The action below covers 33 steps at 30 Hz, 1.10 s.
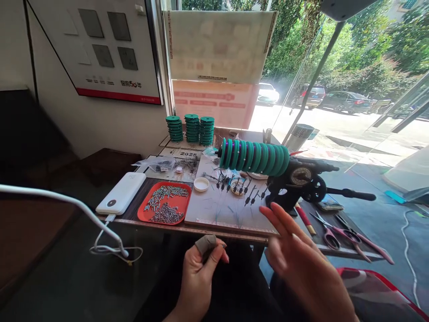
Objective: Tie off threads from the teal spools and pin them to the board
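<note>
My left hand (203, 264) is low in front of the table edge, its thumb and fingers pinched together. A grey sleeve (205, 244) covers one of its fingers. Whatever the pinch holds is too small to make out. To the right, my right hand (298, 255) is raised with fingers stretched out, partly smeared by motion, and nothing shows in it. Beyond it stands a hand-cranked winder (301, 176) with a row of green spools (254, 157) on its shaft. Small dark parts with thin wires (250, 197) lie on a white board (214, 210).
An orange tray (140, 210) holds small metal tubes and rings. Beside it lies a white power bank (121, 193) with a cable. Three stacks of green spools (191, 129) stand at the back. Pink-handled scissors (348, 235) and a red-handled tool (304, 219) lie at right.
</note>
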Tool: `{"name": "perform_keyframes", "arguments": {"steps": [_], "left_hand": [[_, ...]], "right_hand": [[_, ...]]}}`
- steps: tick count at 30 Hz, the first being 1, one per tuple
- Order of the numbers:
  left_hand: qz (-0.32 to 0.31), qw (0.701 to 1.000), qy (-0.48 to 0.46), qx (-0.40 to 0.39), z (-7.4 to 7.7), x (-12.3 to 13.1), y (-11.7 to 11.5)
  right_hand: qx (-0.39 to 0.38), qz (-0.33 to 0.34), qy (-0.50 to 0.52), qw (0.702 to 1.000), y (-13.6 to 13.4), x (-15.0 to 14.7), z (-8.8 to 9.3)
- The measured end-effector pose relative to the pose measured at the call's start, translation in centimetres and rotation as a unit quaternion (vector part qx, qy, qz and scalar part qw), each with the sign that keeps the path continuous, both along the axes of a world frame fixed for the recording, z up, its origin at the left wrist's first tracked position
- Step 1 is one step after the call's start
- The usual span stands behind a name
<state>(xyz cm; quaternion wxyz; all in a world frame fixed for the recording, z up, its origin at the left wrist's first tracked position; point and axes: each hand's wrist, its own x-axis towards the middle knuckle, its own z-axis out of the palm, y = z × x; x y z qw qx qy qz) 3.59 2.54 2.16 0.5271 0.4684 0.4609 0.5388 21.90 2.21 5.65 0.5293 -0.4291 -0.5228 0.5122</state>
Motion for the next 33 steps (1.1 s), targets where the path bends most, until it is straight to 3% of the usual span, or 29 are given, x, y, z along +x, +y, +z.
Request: {"name": "perform_keyframes", "arguments": {"steps": [2, 4, 6, 9, 12, 16, 22, 25, 28, 31, 33], "left_hand": [[0.021, 1.000, 0.019, 0.012, -0.3, -0.2, -0.2], [0.014, 1.000, 0.020, 0.015, -0.3, -0.5, -0.2], [-0.027, 0.999, -0.030, 0.005, 0.0, -0.7, 0.0], [-0.141, 0.978, -0.151, -0.032, 0.5, -1.0, 1.0], [-0.231, 0.948, -0.211, -0.064, 0.8, -1.6, 2.0], [-0.274, 0.936, -0.209, -0.073, 1.0, -2.3, 2.9], [-0.278, 0.934, -0.209, -0.082, 1.0, -2.4, 3.3], [-0.307, 0.928, -0.197, -0.075, 1.1, -2.7, 3.0], [-0.384, 0.908, -0.144, -0.084, 2.0, -2.7, 2.9], [-0.446, 0.890, -0.060, -0.079, 3.4, -2.5, 2.8], [-0.436, 0.895, -0.034, -0.091, 3.9, -2.6, 2.6]], "right_hand": [[0.073, -0.049, -0.173, 0.981, 1.4, -0.4, -0.6], [0.159, -0.067, -0.392, 0.904, 2.3, -0.6, -0.9], [0.226, -0.042, -0.529, 0.817, 2.5, -0.6, -0.7], [0.295, 0.000, -0.599, 0.745, 2.3, -1.0, 0.3], [0.337, 0.019, -0.611, 0.717, 2.4, -1.8, 1.0], [0.360, 0.050, -0.593, 0.718, 3.3, -2.4, 1.2], [0.344, 0.074, -0.531, 0.771, 3.7, -2.5, 1.6], [0.289, 0.162, -0.483, 0.811, 3.3, -2.8, 2.0], [0.201, 0.227, -0.450, 0.839, 2.8, -2.8, 2.6], [0.140, 0.236, -0.435, 0.858, 2.6, -1.6, 2.7], [0.109, 0.201, -0.413, 0.881, 2.6, 0.1, 2.5]]}}
